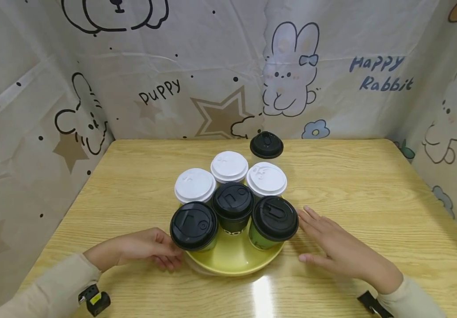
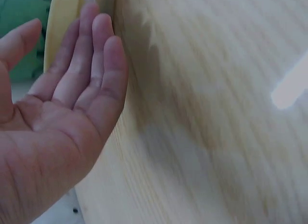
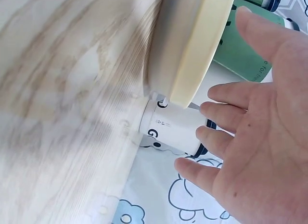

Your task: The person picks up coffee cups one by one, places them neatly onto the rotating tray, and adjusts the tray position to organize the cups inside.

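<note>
A round yellow tray (image 1: 232,263) carries several lidded paper cups. Black lids top the front left cup (image 1: 194,225), the middle cup (image 1: 232,201) and the green front right cup (image 1: 274,221). Behind them are white-lidded cups (image 1: 195,185). My left hand (image 1: 149,248) is at the tray's left edge; in the left wrist view its fingers reach along the rim (image 2: 60,22), and I cannot tell whether they press it. Beside the front right cup, my right hand (image 1: 336,249) has its fingers spread and holds nothing. The right wrist view shows its palm facing the tray rim (image 3: 204,51).
A white cup with a black lid (image 1: 266,145) stands on the wooden table (image 1: 352,176) behind the tray, near the back edge. Printed cloth (image 1: 212,66) hangs along the back and both sides of the table.
</note>
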### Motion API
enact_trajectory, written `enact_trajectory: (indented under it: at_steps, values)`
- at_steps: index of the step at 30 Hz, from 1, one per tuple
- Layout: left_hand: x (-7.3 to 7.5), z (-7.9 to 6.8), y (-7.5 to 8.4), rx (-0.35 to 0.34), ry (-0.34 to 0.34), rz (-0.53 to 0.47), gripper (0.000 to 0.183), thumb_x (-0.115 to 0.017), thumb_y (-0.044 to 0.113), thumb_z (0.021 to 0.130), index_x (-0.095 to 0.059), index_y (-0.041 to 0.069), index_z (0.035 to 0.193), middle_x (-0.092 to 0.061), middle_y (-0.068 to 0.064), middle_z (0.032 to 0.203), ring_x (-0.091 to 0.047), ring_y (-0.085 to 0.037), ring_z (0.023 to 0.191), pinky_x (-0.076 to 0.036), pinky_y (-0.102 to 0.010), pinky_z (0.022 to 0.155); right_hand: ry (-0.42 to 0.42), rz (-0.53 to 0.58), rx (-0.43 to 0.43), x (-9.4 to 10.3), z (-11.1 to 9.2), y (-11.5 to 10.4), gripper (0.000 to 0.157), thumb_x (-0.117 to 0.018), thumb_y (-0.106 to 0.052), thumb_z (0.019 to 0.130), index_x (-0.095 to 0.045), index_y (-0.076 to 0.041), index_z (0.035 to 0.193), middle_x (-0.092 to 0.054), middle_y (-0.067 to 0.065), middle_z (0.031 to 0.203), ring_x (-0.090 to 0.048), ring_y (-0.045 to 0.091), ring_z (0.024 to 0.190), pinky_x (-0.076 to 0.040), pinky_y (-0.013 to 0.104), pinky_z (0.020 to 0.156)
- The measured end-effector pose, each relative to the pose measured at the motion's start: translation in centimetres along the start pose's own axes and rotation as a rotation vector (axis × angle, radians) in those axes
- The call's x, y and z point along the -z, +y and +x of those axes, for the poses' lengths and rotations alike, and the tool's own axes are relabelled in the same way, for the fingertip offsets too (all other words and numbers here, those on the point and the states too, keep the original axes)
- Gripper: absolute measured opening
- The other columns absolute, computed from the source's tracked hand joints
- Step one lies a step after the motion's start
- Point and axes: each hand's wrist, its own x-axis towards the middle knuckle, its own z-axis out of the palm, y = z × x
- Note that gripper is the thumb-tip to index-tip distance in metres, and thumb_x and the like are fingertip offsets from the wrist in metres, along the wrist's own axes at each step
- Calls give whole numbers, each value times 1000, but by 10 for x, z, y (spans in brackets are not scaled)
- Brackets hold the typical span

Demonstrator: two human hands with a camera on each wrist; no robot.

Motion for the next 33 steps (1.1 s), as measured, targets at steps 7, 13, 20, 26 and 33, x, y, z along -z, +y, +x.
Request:
enact_trajectory:
  at_steps: [7, 13, 20, 26, 33]
  values:
    - [-16, 6, 2, 1, 17, -8, 34, -58, 21, 96, -63, -10, 109, -70, -21, 101, -69, -20, 85, -56, -30, 73, 33, 21, 42, -1, 6, 2, 79, -61, -48, 90, -30, -8, 150, -29, 16, 154, -23, 37, 142, -28, 58, 106]
    - [-20, 9, -1, 20, 47, -37, 32, -58, 22, 96, -64, -7, 106, -71, -19, 100, -70, -21, 86, -55, -28, 71, 27, 21, 50, -1, 8, 1, 77, -59, -50, 91, -32, -7, 149, -29, 16, 154, -23, 38, 142, -28, 58, 106]
    - [-20, 10, -3, 18, 65, -37, 32, -59, 22, 96, -65, -7, 107, -71, -19, 99, -70, -20, 85, -55, -27, 70, 16, 35, 50, -3, 10, 1, 79, -62, -46, 90, -31, -5, 149, -27, 16, 154, -24, 39, 141, -28, 58, 107]
    - [-20, 8, -3, 6, 59, -38, 33, -57, 22, 97, -64, -9, 108, -71, -19, 100, -70, -21, 87, -54, -26, 70, 11, 30, 54, -6, 9, 0, 79, -62, -48, 89, -32, -4, 148, -27, 18, 154, -25, 40, 140, -28, 58, 107]
    - [-15, 7, -4, 1, 106, -22, 32, -58, 21, 96, -65, -8, 107, -71, -18, 98, -70, -22, 85, -55, -29, 71, -6, 23, 47, -7, 8, -1, 77, -62, -50, 88, -36, -7, 147, -26, 13, 155, -24, 37, 142, -27, 56, 108]
